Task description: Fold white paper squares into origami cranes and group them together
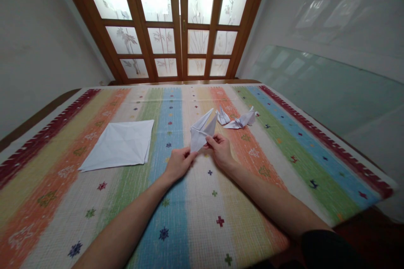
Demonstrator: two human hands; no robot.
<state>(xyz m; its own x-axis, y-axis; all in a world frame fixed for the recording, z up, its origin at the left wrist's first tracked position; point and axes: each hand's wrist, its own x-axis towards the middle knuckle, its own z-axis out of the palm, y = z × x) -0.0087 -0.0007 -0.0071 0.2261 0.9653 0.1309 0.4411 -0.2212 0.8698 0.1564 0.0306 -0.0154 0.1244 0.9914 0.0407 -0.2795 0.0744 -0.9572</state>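
Between my hands is a partly folded white paper, with pointed flaps standing up at its top. My left hand pinches its lower left corner between thumb and fingers. On the other side, my right hand grips the lower right edge, thumb pressed on the front face. Both hands hold the paper just over the striped tablecloth. The fingertips behind the paper are hidden. Beyond my right hand lie a folded paper bird and another small folded paper figure.
A stack of creased white paper sheets lies on the left of the striped tablecloth. Wooden doors with frosted panes stand behind the table. A pale glass panel leans along the right wall.
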